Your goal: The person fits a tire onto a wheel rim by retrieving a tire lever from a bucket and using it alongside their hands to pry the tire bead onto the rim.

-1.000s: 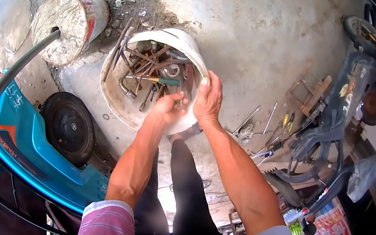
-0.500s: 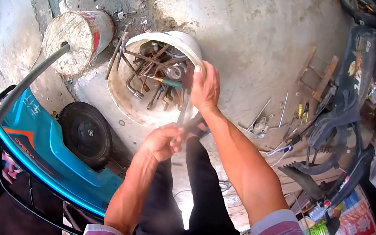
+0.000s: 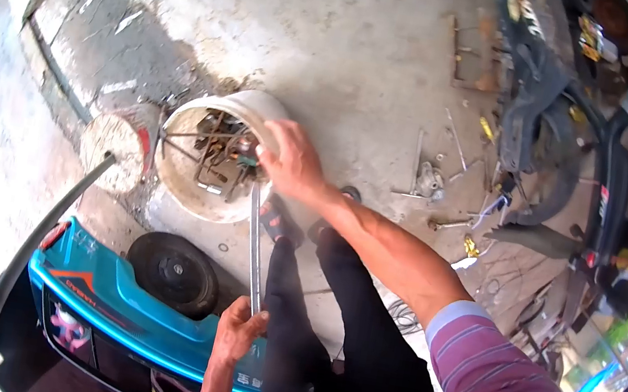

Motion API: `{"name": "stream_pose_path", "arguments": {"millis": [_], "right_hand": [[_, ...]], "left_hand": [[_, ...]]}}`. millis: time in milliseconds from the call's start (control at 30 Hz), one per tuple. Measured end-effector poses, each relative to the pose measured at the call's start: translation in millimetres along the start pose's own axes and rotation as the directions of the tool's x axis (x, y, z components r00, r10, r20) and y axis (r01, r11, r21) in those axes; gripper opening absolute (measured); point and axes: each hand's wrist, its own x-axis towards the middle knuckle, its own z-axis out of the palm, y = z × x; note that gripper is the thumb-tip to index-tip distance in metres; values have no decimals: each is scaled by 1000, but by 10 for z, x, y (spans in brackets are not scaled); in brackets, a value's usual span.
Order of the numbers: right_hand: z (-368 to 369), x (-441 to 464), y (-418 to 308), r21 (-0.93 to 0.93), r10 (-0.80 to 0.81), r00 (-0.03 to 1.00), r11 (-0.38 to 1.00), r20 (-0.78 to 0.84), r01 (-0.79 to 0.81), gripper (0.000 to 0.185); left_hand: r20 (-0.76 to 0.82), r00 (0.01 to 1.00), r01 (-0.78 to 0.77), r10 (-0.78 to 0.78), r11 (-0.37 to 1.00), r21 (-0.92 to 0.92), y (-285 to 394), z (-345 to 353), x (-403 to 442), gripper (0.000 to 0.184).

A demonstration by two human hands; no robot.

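A whitish bucket [image 3: 221, 212] stands on the floor, with its mouth facing me. Rusty wrenches and other metal tools [image 3: 224, 149] lie jumbled inside it, a green piece among them. My right hand [image 3: 293, 161] is closed on the bucket's right rim; part of its grip is hidden. My left hand [image 3: 238, 326] is lower down, beside my leg, with its fingers wrapped round the lower end of a long, thin metal bar [image 3: 256, 246]. The bar's upper end reaches the bucket's rim near my right hand.
Left of the bucket is a round drum [image 3: 112, 150] with a grey hose [image 3: 39, 250]. A black wheel [image 3: 172, 274] lies beside a turquoise scooter panel [image 3: 100, 281]. On the right are scattered tools [image 3: 455, 149] and a dark vehicle frame [image 3: 537, 100].
My left hand has come out of the bucket and moved down towards me, drawing out the long metal bar. My right hand stays at the rim. The view has shifted.
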Motion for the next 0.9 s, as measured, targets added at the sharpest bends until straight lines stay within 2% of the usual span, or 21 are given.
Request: {"name": "stream_pose_path", "arguments": {"millis": [33, 67, 100, 167, 200, 233, 267, 300, 333, 367, 433, 500, 533, 600, 633, 667, 733, 767, 833, 900], "right_hand": [[-258, -227, -110, 23, -100, 995, 995, -13, 100, 47], [-493, -466, -148, -2, -244, 970, 970, 12, 244, 42], [-768, -706, -207, 6, -312, 942, 949, 126, 314, 41], [-1170, -1316, -175, -30, -320, 904, 939, 283, 342, 39], [-1361, -1618, -120, -52, -217, 871, 963, 442, 266, 36], [-1529, -1912, -29, -12, -259, 838, 953, 480, 302, 34], [-1686, -2201, -29, -57, -199, 867, 966, 457, 252, 32], [-1791, -2454, 39, 52, -120, 845, 993, 521, 109, 30], [-2062, -2613, -91, 6, 22, 793, 999, 608, -33, 33], [-2176, -2793, -127, -52, 105, 770, 994, 629, -93, 33], [-2375, -3165, -217, -59, 212, 811, 975, 546, -215, 33], [-2582, -3482, -331, 67, 282, 862, 938, 422, -340, 34], [-2536, -3697, -269, 25, 426, 806, 878, 411, -478, 35], [-2445, -4153, -85, 79, 515, 803, 826, 299, -559, 35], [-2402, -4398, 21, 110, 556, 794, 798, 248, -593, 35], [-2333, -4668, 123, 206, 586, 793, 766, 167, -609, 39], [-2496, -5037, 213, 364, 694, 690, 601, 204, -712, 37], [-2583, -5235, 277, 437, 737, 634, 502, 235, -746, 36], [-2820, -5655, 513, 533, 774, 592, 412, 223, -739, 33], [-3043, -6104, 699, 636, 815, 520, 263, 257, -726, 32]], "left_hand": [[16, 1000, -7, 5, 992, 126, -37, 16, 0, 12], [63, 998, -37, 26, 985, 168, 52, 115, -32, 13], [105, 993, -67, 46, 976, 209, 152, 200, -62, 14], [220, 975, -70, -4, 942, 327, 131, 218, 43, 16], [255, 967, -77, -26, 921, 383, 164, 264, 96, 18], [291, 954, -64, -71, 901, 429, 236, 343, 99, 19], [316, 942, -52, -115, 879, 475, 309, 429, 90, 21], [332, 930, -40, -159, 854, 519, 382, 529, 68, 23], [393, 897, -60, -205, 822, 566, 453, 627, 31, 23], [399, 892, -72, -213, 804, 590, 509, 745, -15, 22], [405, 886, -92, -225, 771, 630, 585, 998, -99, 20], [391, 916, -166, -90, 802, 574, 511, 1118, -31, 17], [373, 928, -213, -12, 803, 557, 490, 1185, 16, 17], [315, 939, -300, 142, 787, 540, 471, 1381, 46, 17], [317, 929, -343, 192, 769, 539, 478, 1470, 29, 18], [284, 939, -324, 194, 773, 545, 460, 1536, 25, 19], [272, 943, -321, 190, 735, 597, 365, 1634, 78, 18], [310, 912, -407, 270, 697, 590, 230, 1720, 64, 19], [392, 821, -571, 415, 602, 558, -44, 2218, -72, 22], [439, 835, -551, 333, 531, 644, -295, 2643, -196, 26]]}}
